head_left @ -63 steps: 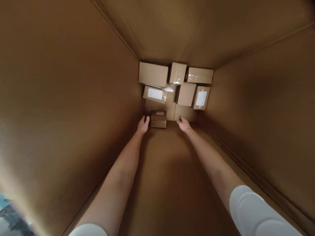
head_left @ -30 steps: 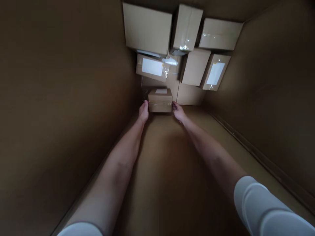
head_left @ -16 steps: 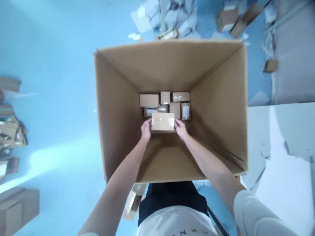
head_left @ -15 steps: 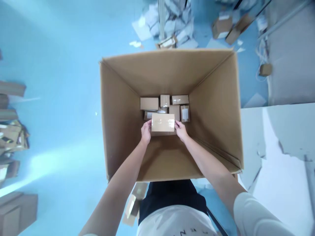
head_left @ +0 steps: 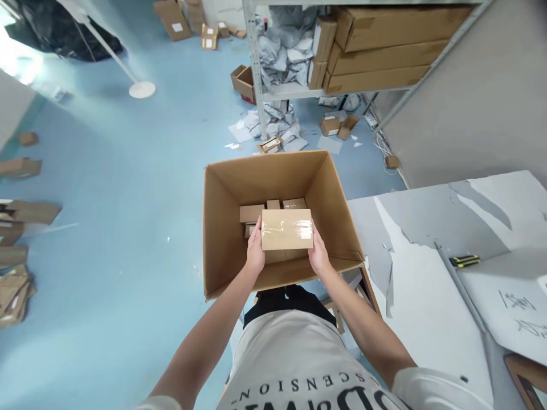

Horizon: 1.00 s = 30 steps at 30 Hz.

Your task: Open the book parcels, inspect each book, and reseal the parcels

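A small taped cardboard box (head_left: 284, 230) is held level between my two hands, above the large open carton. My left hand (head_left: 256, 249) presses on its left end, fingers wrapped along the side. On the opposite end, my right hand (head_left: 318, 251) grips it the same way. The large carton (head_left: 260, 176) stands open in front of my body. Inside it lie several smaller boxes, among them a brown box (head_left: 252, 213) at the back left; the held box hides part of them.
To the right is a table (head_left: 436, 296) with white sheets and a yellow-black utility knife (head_left: 464, 261). Beyond the carton stands a metal shelf (head_left: 294, 91) with long boxes and grey bags. Flattened cardboard (head_left: 15, 296) lies at the left on the blue floor.
My hands have lifted the small box up out of the large carton, closer to me. The view has tilted up, showing more of the shelf and table.
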{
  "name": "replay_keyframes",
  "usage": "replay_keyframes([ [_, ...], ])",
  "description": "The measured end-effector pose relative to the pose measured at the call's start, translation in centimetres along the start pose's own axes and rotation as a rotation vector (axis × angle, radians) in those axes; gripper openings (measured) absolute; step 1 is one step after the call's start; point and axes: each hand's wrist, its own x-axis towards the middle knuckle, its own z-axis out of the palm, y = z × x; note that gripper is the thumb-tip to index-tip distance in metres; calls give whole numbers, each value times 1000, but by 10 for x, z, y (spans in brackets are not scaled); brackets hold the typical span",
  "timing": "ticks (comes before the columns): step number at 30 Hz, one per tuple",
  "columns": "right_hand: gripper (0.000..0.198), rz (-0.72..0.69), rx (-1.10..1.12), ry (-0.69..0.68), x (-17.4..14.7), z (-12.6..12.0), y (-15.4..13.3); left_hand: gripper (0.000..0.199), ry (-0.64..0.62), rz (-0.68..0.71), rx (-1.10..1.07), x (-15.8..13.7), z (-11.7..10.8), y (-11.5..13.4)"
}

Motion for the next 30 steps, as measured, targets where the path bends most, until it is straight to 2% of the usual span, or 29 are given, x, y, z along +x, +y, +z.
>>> replay_keyframes([
  [4, 63, -27, 49, 110, -36, -7, -17, 51, -95, -55, -65, -20, 18, 13],
  [8, 62, -61, 103, 241, -62, -24, -32, 50, -206, -80, -26, -28, 46, 16],
  [12, 64, -109, 58, 396, -88, -55, -47, 53, -363, -96, 32, -39, 88, 13],
  [16, 65, -163, 34, 566, -124, -99, -56, 54, -529, -136, 82, -60, 143, 1],
  [20, 62, -239, 121, 768, -169, -151, -59, 57, -733, -202, 126, -93, 208, -28],
  [26, 60, -366, 235, 1024, -244, -241, -51, 57, -1010, -260, 225, -161, 304, -95],
  [30, 62, -407, 278, 1141, -285, -298, -43, 62, -1170, -342, 234, -209, 361, -137],
])
